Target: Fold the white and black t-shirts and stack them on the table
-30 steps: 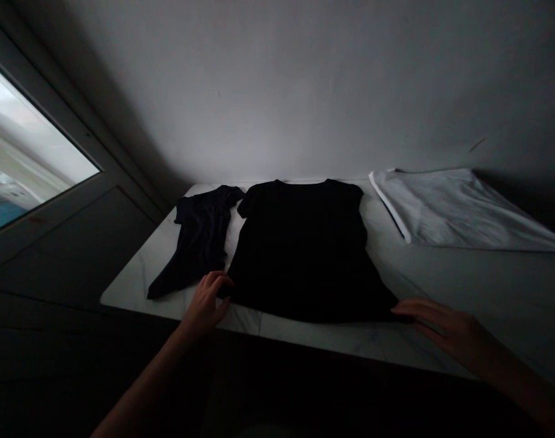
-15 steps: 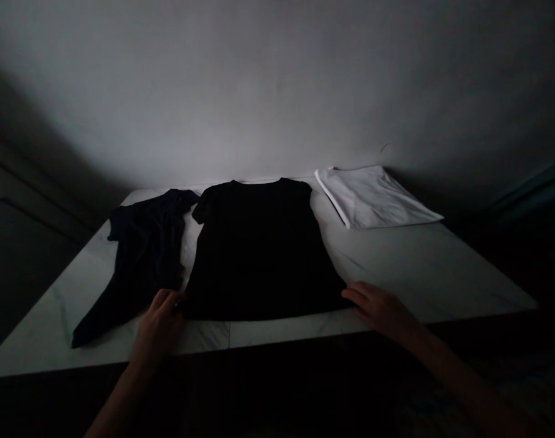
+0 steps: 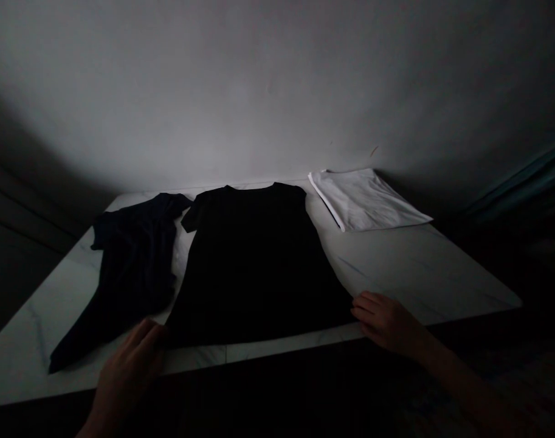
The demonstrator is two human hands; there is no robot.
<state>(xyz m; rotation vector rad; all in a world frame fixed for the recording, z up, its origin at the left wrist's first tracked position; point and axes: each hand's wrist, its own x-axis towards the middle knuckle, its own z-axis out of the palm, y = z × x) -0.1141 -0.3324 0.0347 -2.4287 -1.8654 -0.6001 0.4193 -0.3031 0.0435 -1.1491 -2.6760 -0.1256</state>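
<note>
A black T-shirt [image 3: 259, 261] lies spread flat on the marble-patterned table [image 3: 423, 274], its neckline toward the wall and its hem toward me. At the hem's left corner, my left hand [image 3: 134, 359] is closed on the fabric. My right hand [image 3: 384, 319] pinches the opposite hem corner. To the left lies a rumpled dark navy garment [image 3: 138, 261] with a short sleeve, close beside my left hand. A folded white cloth [image 3: 368, 198] rests at the back right, apart from both hands.
Behind the table rises a pale wall [image 3: 259, 91]. The table's front edge runs just below the shirt's hem. Dim teal fabric [image 3: 523, 176] shows at the far right, and the surroundings are too dark to make out.
My left hand has moved left and toward me, and the shirt's hem now reaches lower and wider. The view has shifted slightly. Both hands keep their hold on the corners.
</note>
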